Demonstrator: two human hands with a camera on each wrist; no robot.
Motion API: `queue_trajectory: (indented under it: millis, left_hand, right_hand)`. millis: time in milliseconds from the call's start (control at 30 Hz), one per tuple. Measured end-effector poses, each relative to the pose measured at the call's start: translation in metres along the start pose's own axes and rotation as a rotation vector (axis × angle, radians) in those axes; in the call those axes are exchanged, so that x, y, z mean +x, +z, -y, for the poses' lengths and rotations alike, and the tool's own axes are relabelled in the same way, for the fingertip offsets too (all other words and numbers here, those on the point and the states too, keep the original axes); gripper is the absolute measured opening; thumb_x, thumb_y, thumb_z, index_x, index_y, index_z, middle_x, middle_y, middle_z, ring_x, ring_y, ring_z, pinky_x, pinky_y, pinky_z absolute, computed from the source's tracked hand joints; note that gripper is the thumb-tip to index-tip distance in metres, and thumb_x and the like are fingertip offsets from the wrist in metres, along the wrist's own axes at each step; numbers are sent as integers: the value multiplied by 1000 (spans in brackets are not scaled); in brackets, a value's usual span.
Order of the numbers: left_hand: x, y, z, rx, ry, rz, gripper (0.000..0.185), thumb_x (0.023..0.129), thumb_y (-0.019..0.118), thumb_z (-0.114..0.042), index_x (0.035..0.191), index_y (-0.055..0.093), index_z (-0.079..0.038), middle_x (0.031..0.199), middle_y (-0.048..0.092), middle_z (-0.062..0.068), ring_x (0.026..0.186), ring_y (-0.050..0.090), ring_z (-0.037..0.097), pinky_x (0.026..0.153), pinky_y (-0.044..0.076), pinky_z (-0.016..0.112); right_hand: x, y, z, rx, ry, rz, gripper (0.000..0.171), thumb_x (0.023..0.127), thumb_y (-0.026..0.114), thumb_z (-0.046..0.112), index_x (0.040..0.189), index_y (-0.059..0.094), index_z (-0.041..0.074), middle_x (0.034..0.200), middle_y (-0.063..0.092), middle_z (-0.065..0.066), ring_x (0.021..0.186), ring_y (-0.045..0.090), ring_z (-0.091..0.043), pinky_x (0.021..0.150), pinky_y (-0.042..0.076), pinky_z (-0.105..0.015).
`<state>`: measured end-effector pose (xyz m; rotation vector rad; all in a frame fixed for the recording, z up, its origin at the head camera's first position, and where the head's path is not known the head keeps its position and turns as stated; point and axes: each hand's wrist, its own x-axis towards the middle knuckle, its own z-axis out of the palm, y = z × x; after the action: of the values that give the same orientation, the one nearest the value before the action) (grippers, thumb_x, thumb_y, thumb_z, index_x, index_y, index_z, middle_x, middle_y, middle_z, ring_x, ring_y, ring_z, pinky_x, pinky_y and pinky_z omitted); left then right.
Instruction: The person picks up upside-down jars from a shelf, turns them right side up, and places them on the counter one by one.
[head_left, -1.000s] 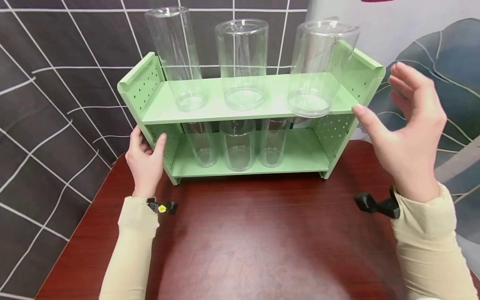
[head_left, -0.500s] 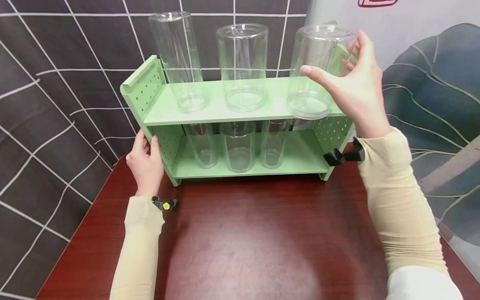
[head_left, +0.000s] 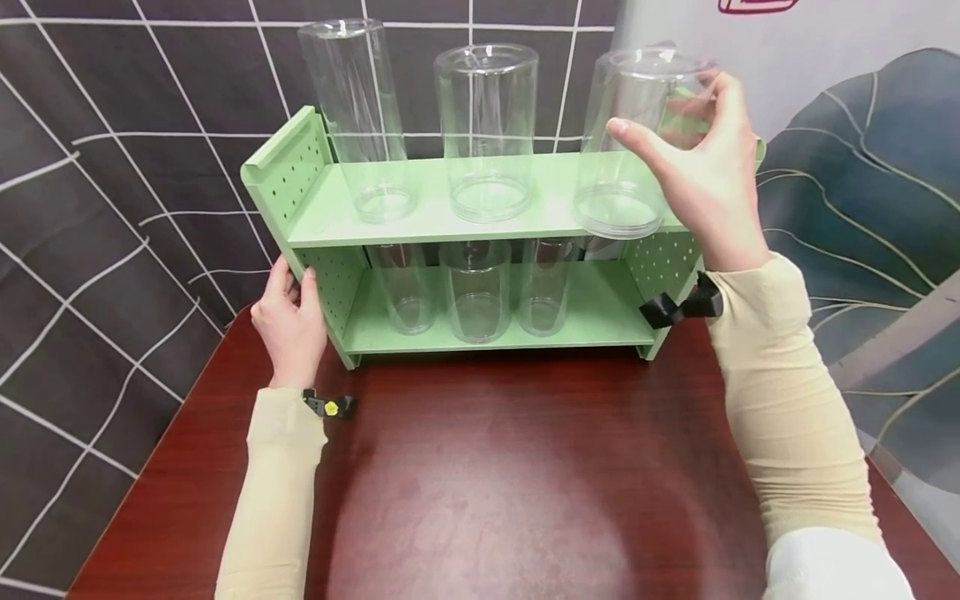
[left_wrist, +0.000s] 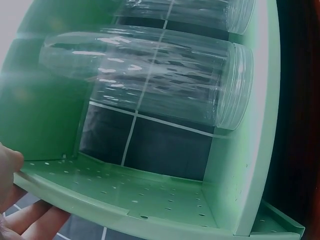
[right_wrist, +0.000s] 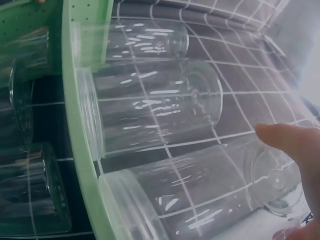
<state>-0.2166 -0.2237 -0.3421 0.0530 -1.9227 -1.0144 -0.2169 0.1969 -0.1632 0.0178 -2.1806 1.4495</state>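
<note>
A green two-tier shelf rack (head_left: 480, 237) stands on the table. My left hand (head_left: 291, 321) grips its left side panel, thumb at the front edge and fingers on the outer face, as the left wrist view also shows. At the upper right, my right hand (head_left: 708, 171) is round a wide clear plastic jar (head_left: 622, 171), thumb in front, fingers seen through its far side. That jar stands upright on the top tier, its ridged end down. Left of it are a middle clear jar (head_left: 487, 133) and a taller, narrower one (head_left: 363, 125).
Three clear containers, among them a wider middle one (head_left: 476, 300), stand on the lower tier. A dark tiled wall (head_left: 135, 292) with white lines rises behind and to the left. The reddish-brown table (head_left: 510, 467) extends in front; a leaf-patterned surface (head_left: 877, 233) is at right.
My right hand has moved left from beside the rack to the wide jar, and its fingers have since closed in behind it. The left hand has stayed on the side panel.
</note>
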Motion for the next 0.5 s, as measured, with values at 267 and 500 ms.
queue_trajectory:
  millis: [267,500]
  left_hand:
    - [0,0,0,5,-12,-8,25,100,64,-13,122,71,-4,108,76,7,94,73,18,81,49,10]
    - [1,2,-1,7,-10,-8,24,100,64,-13,121,71,-5,107,76,5,92,73,18,80,49,10]
  right_hand:
    - [-11,-6,5,59,-79,-33,78,78,89,34,143,45,27,128,56,3,109,65,-18,87,49,-27]
    - [-27,-11,8,107,-145,-50,79,77,89,25,144,47,27,126,59,-1,103,65,-19,85,51,-26]
